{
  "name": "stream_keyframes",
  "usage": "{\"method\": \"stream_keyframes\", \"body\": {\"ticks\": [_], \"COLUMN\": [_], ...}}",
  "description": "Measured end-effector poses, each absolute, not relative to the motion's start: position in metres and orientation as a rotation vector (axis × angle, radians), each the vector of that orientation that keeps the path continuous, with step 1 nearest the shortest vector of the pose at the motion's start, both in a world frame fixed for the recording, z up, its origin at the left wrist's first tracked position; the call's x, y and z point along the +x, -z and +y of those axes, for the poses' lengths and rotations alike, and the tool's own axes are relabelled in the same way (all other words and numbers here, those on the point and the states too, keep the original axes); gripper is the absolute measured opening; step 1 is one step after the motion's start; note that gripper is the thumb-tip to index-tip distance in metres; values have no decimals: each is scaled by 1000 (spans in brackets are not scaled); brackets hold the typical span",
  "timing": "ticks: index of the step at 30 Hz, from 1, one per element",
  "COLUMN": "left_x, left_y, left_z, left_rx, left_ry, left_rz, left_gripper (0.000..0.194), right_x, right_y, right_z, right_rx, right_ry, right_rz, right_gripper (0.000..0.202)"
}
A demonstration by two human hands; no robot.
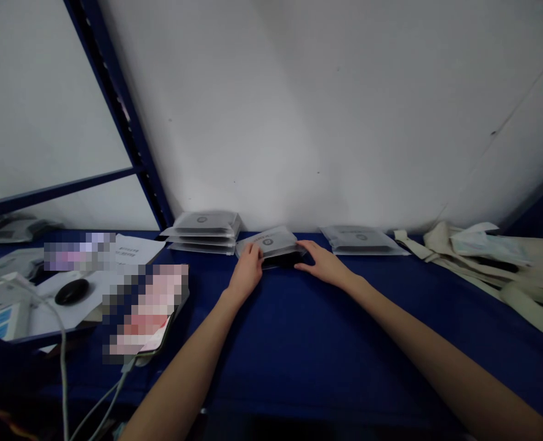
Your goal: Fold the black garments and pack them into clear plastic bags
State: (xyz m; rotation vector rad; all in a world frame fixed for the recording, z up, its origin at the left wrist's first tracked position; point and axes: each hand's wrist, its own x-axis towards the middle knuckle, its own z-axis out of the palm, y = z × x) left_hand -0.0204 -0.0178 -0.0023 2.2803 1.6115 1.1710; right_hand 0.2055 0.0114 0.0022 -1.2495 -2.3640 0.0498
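Pale bare wall [336, 110] behind, dark-blue desk [294, 343] below: stack of frosted plastic packets [207, 222] already resting left, flat frosted packet [368, 239] down right. Between them, apparently yet to be released, black-bottomed translucent packet [277, 236]: left hand [247, 269] closed on one end, right hand [324, 263] at the other, thumb and fingers parted, grip unclear.

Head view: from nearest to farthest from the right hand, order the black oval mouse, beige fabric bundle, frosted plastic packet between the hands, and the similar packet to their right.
1. Middle frosted packet: at the right hand, on its left.
2. Right frosted packet: close, to the right.
3. Beige fabric bundle: far right.
4. Black oval mouse: far left.
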Motion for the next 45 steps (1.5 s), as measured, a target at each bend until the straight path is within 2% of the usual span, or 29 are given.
{"method": "stream_keyframes", "body": {"ticks": [5, 11, 17, 19, 24, 28, 35, 39, 41, 45], "left_x": [-20, -18, -15, -14, -10, -8, -8, -9, -9, -8], "left_y": [4, 2, -3, -5, -8, -8, -5, -4, -5, -6], "left_z": [-16, -20, -26, -29, -35, -38, -34, -33, -33, -34], "left_rx": [2229, 2239, 2339, 2389, 2473, 2545, 2617, 2578, 2564, 2566], "left_ry": [-1199, -1194, -1089, -1050, -988, -977, -1005, -978, -943, -865], "left_rz": [1520, 1349, 1196, 1169, 1100, 1070, 1299, 1438, 1492, 1584], "left_gripper": [17, 16, 21, 27, 35, 31, 10, 2, 6, 11], "right_x": [205, 204, 209, 210, 210, 209, 203, 209, 211, 211], "right_y": [-1, -4, -12, -15, -22, -24, -26, -29, -30, -24], "right_z": [20, 16, 11, 11, 9, 7, 0, -4, -5, -2], "right_rx": [-1291, -1395, -1382, -1309, -1299, -1377, -1617, -1388, -1345, -1379], "right_ry": [-113, -32, 140, 184, 308, 413, 402, 291, 200, 132], "right_rz": [-2275, -2213, -2299, -2357, -2407, -2373, -2312, -2465, -2469, -2393], "right_gripper": [52, 37, 66, 57, 16, 15, 7, 25, 31, 30]}}
